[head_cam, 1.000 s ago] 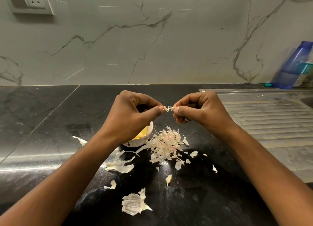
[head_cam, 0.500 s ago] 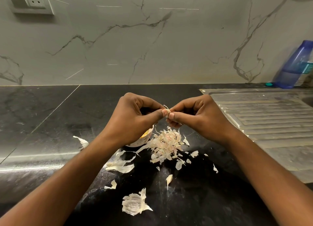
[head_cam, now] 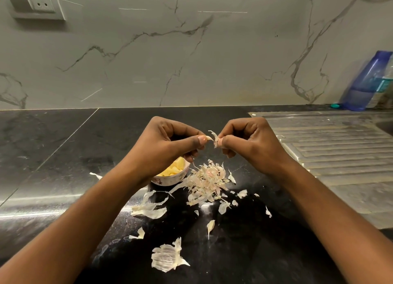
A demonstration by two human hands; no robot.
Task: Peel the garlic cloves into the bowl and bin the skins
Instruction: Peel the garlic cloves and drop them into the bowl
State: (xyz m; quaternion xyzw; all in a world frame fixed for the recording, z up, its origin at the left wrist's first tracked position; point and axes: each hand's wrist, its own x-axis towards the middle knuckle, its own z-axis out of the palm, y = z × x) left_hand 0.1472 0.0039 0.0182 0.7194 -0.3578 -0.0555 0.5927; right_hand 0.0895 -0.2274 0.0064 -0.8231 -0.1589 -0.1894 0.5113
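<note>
A garlic clove (head_cam: pixel 208 138) is pinched between the thumb and curled fingers of the left hand (head_cam: pixel 168 147), only its pale tip being shown past the thumbnail; a strip of skin (head_cam: pixel 215 137) is gripped between the thumb and forefinger of the right hand (head_cam: pixel 252 145), the other fingers being curled under; whether the strip is attached to the clove cannot be told, as the two meet in a small blur between the thumbs; both hands are held close together above the black counter (head_cam: pixel 63 156); a small white bowl (head_cam: pixel 170 180) is set on the counter below the left hand, partly hidden by the wrist, and peeled yellow cloves (head_cam: pixel 175 170) are seen inside it; a heap of loose skins (head_cam: pixel 207 181) is piled just right of the bowl, and more scraps are scattered nearer the camera, the largest piece (head_cam: pixel 168 257) lying well apart; a steel drainboard (head_cam: pixel 329 151) is set into the counter at the right; a blue bottle (head_cam: pixel 365 81) is stood by the marble wall behind it.
</note>
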